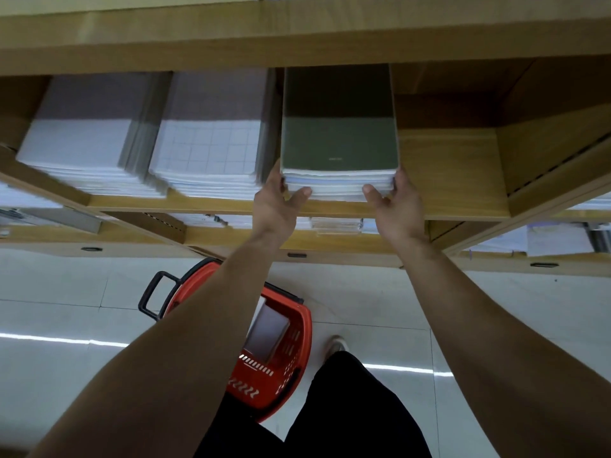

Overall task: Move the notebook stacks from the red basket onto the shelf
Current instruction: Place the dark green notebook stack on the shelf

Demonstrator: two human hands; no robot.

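The left hand (277, 200) and right hand (395, 203) are gripping the green notebook stack (340, 143) at its front corners, fingers round the sides, thumbs on the front edge. They are probably squaring it on the shelf (446, 173) beside the white stacks (211, 150). A second stack (268, 335) is waiting in the red basket (302, 355).

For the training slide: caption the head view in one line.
Left hand and right hand grip a green-covered notebook stack on the wooden shelf; another stack lies in the red basket below.

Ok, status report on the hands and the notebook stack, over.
Both gripping: left hand, right hand on green notebook stack front corners. Stack on shelf. More notebooks in red basket. Nothing blocking.
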